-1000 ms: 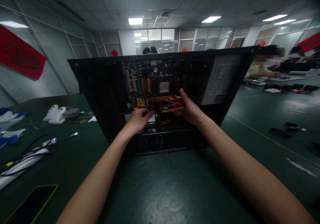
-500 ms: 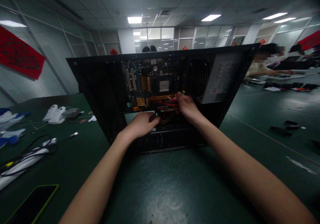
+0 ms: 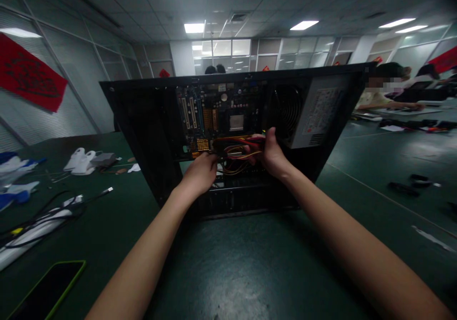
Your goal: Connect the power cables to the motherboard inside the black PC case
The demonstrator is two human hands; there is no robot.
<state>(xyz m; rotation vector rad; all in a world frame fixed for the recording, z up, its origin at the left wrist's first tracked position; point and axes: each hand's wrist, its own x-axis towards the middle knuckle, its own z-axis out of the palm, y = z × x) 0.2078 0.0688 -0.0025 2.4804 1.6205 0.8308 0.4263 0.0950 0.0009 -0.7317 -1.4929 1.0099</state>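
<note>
An open black computer case (image 3: pixel 143 134) stands on the green table, its inside facing me. Within it are a motherboard (image 3: pixel 236 122) and, at upper right, a silver power supply (image 3: pixel 319 113). A bundle of red, yellow and black power cables (image 3: pixel 237 149) stretches between my two hands, below the motherboard's bare processor. My left hand (image 3: pixel 200 173) is closed at the bundle's left end, its fingertips partly hidden. With its thumb raised, my right hand (image 3: pixel 273 158) has its fingers curled among the cables just under the power supply fan.
On the left lie a phone with a green edge (image 3: pixel 48 289), a white bar with black cords (image 3: pixel 39 232), white plastic pieces (image 3: pixel 83 162) and a grey block (image 3: pixel 103 160). Dark small items (image 3: pixel 405 188) lie to the right. Another person (image 3: pixel 378 96) sits at the far right.
My left hand has moved up and slightly left onto the cables. The right hand's thumb has lifted, and the bundle is now spread wider between both hands.
</note>
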